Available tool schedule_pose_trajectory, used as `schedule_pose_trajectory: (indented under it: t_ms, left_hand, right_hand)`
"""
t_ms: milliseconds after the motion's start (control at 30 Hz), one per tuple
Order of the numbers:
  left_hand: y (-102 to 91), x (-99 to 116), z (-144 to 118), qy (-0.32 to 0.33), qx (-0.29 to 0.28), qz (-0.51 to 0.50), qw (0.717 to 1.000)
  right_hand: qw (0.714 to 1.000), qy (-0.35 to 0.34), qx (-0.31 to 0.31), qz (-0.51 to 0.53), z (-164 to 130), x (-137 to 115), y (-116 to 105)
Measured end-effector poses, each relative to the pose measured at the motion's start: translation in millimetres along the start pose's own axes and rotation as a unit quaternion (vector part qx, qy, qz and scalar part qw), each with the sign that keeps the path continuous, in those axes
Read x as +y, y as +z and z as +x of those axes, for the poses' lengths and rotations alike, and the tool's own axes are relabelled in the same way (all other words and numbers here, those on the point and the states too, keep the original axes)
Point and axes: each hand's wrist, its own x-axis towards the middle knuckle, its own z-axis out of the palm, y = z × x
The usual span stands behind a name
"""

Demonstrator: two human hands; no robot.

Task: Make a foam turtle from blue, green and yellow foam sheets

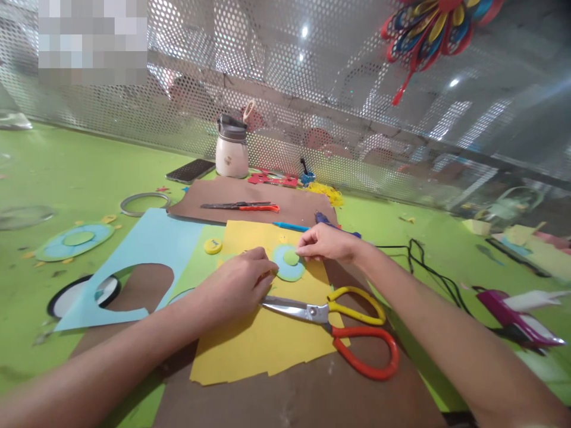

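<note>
In the head view a small light-blue paper disc [285, 275] lies on yellow foam sheet [241, 351], with a green paper circle [291, 257] on top of it. My right hand [328, 242] is closed in a pinch at the green circle's right edge. From the other side, my left hand [243, 282] has curled fingers with their tips at the blue disc's left edge. A small yellow face piece [282, 238] shows just above the disc. Scissors with one yellow and one red handle [312, 312] lie just below both hands, their blade tip beside my left hand.
Light-blue sheet with a cut-out hole [156, 235] lies left, near a finished-looking turtle shape [75, 241]. A utility knife or slim scissors [241, 206] rests on brown sheet [200, 193]. Behind stand a bottle [232, 151] and phone [190, 170]. A glue gun [517, 315] and black cord lie right.
</note>
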Motion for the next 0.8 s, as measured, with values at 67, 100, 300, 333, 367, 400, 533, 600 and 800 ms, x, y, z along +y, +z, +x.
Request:
schedule_pose_trajectory:
  t_ms: [67, 100, 300, 333, 367, 400, 533, 600, 800]
  left_hand:
    - [0.0, 0, 0, 0.001, 0.004, -0.005, 1.000]
    - [-0.1, 1, 0, 0.000, 0.004, -0.005, 1.000]
    - [-0.3, 2, -1, -0.004, -0.003, -0.005, 1.000]
    - [-0.3, 2, -1, -0.005, -0.003, -0.005, 1.000]
    - [-0.2, 2, -1, -0.005, -0.004, -0.004, 1.000]
    - [-0.2, 2, 0, -0.006, -0.006, -0.002, 1.000]
    - [0.0, 2, 0, -0.011, -0.028, 0.026, 0.999]
    - [0.1, 2, 0, -0.011, -0.043, 0.045, 0.998]
    - [0.4, 8, -1, 0.002, -0.067, 0.094, 0.993]
  right_hand:
    - [1.000, 0.001, 0.006, -0.005, 0, 0, 1]
    - [1.000, 0.003, 0.009, -0.009, 0, 0, 1]
    - [0.999, 0.020, 0.029, -0.034, -1, -5, 6]
    - [0.999, 0.023, 0.030, -0.038, -1, -6, 7]
    - [0.998, 0.026, 0.031, -0.042, -2, -6, 7]
    - [0.998, 0.029, 0.032, -0.047, -2, -7, 8]
    - [0.997, 0.037, 0.031, -0.068, -2, -9, 9]
    - [0.996, 0.037, 0.028, -0.078, -2, -11, 10]
    - [0.994, 0.029, 0.025, -0.102, -2, -13, 11]
